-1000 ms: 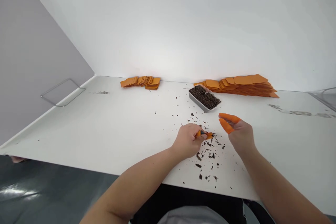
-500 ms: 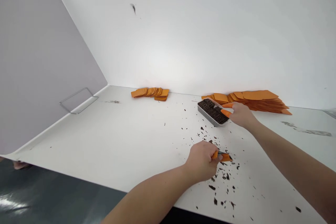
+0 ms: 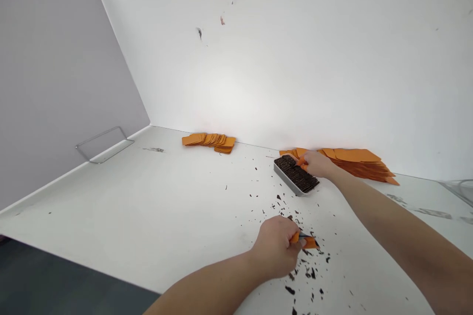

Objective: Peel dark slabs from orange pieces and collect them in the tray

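Note:
My left hand [image 3: 279,246] is closed on a small orange envelope [image 3: 311,242], whose dark opening points right, just above the white table [image 3: 148,216]. Farther back, a grey tray [image 3: 290,183] holds rows of thin dark brown pieces [image 3: 301,174]. My right hand [image 3: 314,163] reaches over the tray's back edge, its orange-covered fingertips together at the brown pieces. Whether a piece is between those fingertips is too small to tell. Dark crumbs [image 3: 290,290] lie scattered between the tray and the front of the table, around my left hand.
A large fanned stack of orange envelopes [image 3: 354,156] lies against the back wall behind my right arm. A smaller stack [image 3: 209,140] is to its left. A wire frame [image 3: 105,145] stands by the left wall; a clear object [image 3: 461,189] shows at the right edge.
My right hand has moved left along the tray, and its fingertips have come together at the brown pieces. The view has tilted up a little. My left hand still holds the envelope.

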Available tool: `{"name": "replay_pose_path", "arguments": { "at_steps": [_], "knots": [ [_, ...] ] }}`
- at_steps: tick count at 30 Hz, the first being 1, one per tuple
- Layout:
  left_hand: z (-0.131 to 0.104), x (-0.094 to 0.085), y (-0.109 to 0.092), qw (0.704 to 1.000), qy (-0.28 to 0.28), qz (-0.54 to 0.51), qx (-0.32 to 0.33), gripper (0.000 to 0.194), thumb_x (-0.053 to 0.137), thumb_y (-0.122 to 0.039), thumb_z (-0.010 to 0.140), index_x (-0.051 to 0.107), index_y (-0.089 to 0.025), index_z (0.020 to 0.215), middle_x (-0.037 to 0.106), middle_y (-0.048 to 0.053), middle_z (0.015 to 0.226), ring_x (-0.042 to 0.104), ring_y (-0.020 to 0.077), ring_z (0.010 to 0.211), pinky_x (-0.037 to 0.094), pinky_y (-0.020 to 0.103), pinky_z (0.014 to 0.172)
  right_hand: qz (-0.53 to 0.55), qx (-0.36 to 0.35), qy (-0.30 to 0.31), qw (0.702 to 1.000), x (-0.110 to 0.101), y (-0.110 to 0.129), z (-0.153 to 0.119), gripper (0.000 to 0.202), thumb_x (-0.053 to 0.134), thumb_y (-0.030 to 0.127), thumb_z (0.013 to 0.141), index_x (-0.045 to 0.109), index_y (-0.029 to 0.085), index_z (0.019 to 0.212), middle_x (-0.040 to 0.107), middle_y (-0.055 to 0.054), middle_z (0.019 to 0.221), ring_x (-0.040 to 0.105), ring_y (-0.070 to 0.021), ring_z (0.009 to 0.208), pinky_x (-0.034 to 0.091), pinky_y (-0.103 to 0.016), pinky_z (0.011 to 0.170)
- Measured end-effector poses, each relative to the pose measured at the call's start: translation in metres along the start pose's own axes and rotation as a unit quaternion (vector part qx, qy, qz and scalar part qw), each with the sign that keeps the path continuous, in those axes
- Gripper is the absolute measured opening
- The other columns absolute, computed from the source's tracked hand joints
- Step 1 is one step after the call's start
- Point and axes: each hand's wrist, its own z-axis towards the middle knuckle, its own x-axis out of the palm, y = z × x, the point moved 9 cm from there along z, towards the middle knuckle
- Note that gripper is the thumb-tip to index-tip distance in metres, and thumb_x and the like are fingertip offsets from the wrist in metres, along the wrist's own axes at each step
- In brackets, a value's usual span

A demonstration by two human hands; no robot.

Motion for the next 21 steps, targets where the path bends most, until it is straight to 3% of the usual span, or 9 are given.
{"name": "replay_pose_path", "arguments": {
  "at_steps": [6, 10, 21],
  "knots": [
    [0.001, 0.000, -0.001, 1.000, -0.001, -0.006, 0.002, 0.025, 0.055, -0.021, 0.084, 0.038, -0.018, 0.065, 0.059, 0.002, 0.075, 0.055, 0.0188, 0.079, 0.042, 0.028, 0.067, -0.017, 0.007, 0.038, 0.999, -0.002, -0.002, -0.004, 0.027, 0.062, 0.019, 0.076, 0.077, 0.027, 0.096, 0.070, -0.004, 0.102, 0.062, -0.0245, 0.094, 0.049, -0.030, 0.074],
    [0.001, 0.000, -0.002, 1.000, -0.002, 0.002, 0.007, 0.027, 0.054, -0.023, 0.085, 0.037, -0.018, 0.064, 0.056, 0.002, 0.073, 0.052, 0.0173, 0.074, 0.039, 0.027, 0.064, -0.017, 0.010, 0.041, 0.999, -0.003, -0.002, -0.004, 0.023, 0.059, 0.023, 0.081, 0.077, 0.028, 0.096, 0.071, -0.003, 0.096, 0.063, -0.0232, 0.088, 0.049, -0.030, 0.073],
    [0.000, 0.001, -0.003, 1.000, 0.014, 0.003, 0.009, 0.029, 0.053, -0.024, 0.086, 0.036, -0.018, 0.064, 0.052, 0.001, 0.070, 0.049, 0.0164, 0.071, 0.036, 0.026, 0.061, -0.017, 0.007, 0.053, 0.998, 0.011, -0.007, 0.012, 0.021, 0.062, 0.032, 0.091, 0.067, 0.017, 0.104, 0.067, -0.006, 0.106, 0.062, -0.0204, 0.097, 0.050, -0.041, 0.089]
  ]
}}
